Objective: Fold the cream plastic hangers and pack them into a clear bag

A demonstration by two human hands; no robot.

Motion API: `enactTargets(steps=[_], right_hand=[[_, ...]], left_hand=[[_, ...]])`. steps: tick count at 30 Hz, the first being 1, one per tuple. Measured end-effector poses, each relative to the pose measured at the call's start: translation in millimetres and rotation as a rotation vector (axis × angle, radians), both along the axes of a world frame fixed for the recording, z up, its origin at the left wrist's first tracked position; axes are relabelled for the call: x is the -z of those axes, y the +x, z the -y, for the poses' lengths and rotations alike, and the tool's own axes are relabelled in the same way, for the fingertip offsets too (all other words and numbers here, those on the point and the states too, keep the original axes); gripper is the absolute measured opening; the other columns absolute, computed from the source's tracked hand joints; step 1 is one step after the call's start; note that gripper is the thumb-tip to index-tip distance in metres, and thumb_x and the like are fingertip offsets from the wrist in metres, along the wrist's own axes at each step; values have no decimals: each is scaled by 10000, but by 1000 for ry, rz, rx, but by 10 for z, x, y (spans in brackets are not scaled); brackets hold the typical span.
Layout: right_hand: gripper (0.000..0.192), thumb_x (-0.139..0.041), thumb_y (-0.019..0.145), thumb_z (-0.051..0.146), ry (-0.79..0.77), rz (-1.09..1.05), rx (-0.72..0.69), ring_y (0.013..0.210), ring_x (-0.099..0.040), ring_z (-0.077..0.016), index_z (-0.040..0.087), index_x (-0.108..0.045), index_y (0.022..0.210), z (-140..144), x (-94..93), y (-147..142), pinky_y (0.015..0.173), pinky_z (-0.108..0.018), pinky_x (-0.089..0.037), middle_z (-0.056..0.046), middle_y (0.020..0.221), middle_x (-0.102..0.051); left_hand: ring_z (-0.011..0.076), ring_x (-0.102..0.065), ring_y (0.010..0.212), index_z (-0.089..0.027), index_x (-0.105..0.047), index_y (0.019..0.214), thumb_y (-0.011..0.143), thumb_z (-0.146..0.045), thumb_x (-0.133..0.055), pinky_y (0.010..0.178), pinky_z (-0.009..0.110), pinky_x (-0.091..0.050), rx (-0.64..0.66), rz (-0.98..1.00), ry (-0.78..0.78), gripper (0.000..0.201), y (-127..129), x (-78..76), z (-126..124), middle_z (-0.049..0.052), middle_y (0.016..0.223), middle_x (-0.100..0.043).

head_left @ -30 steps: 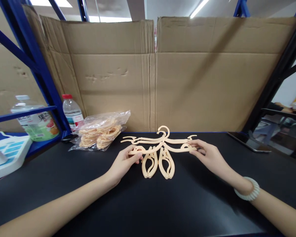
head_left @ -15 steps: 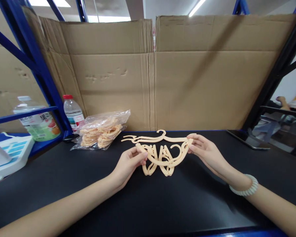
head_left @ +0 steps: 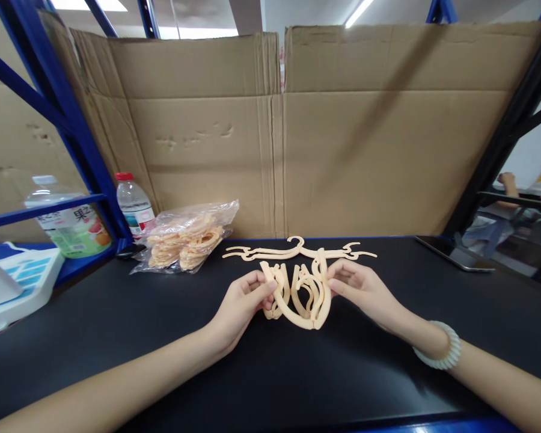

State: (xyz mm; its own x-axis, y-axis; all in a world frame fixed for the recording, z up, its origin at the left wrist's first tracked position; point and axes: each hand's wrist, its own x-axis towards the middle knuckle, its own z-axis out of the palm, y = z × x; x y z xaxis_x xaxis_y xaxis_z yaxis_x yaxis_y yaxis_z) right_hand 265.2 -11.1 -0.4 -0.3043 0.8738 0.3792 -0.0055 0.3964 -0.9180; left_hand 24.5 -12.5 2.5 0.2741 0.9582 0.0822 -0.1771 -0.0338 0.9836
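1. The hanger [head_left: 303, 297] is seen to be peach plastic, smooth with a faint sheen.
2. A second hanger [head_left: 297, 249] of the same smooth plastic is laid flat.
3. The desk [head_left: 270, 373] is covered in a black, matt, smooth surface.
4. The bag [head_left: 187, 237] is made of clear, glossy, crinkled plastic film.
5. The wall [head_left: 342, 150] is formed of brown corrugated cardboard, matt, creased and dented.
6. The frame [head_left: 58, 114] is painted blue metal, slightly glossy.
7. The bottle [head_left: 133, 204] is clear plastic with a red cap.
8. The bracelet [head_left: 439, 355] is pale, smooth and beaded.
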Motion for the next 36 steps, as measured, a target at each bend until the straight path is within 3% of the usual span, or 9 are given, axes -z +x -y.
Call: enactTargets(steps=[9,16,21,27,30,36], right_hand=[[239,-599,882,378,-35,123,-198,873,-627,-169,178,-649,1000,96,-31,-48,800,-338,-544,-53,964,-639],[262,-596,887,360,-54,130,-328,836,-606,-133,211,-696,1078,143,-73,-99,732,-271,-530,-58,1023,-599],[307,-597,884,354,-55,134,-335,834,-615,-132,257,-662,1169,148,-88,-90,734,-286,-541,-65,1130,-547],[362,-597,878,373,-53,165,-287,867,-620,-153,264,-628,1221,150,-91,-80,738,-294,-558,-76,1179,-526],[368,-613,870,341,-61,156,-302,867,-614,-148,285,-617,1234,164,-90,-89,747,-298,-557,-73,1200,-512],[420,-619,866,337,-52,188,-374,1125,-542,-216,303,-571,1283,224,-108,-111,862,-335,-543,-79,1330,-442]], left_hand=[[89,-463,539,-155,-541,696,762,-382,-713,557,223,-391,46,-70,61,293,22,-12,42,-34,576,-530],[85,-486,540,-160,-529,712,774,-388,-712,568,215,-405,21,-88,80,299,31,-2,46,-41,569,-534],[101,-515,582,-150,-604,813,776,-387,-709,599,227,-427,-14,-109,102,262,30,-4,56,-24,613,-575],[177,-598,822,-159,-659,995,745,-378,-730,699,265,-475,12,-144,142,340,32,-38,76,63,931,-668],[193,-597,862,-163,-667,1028,758,-365,-719,730,280,-479,27,-174,191,341,35,-38,84,64,918,-665],[209,-607,838,-173,-679,1056,754,-379,-712,680,299,-499,64,-172,197,367,41,-23,99,84,964,-663]])
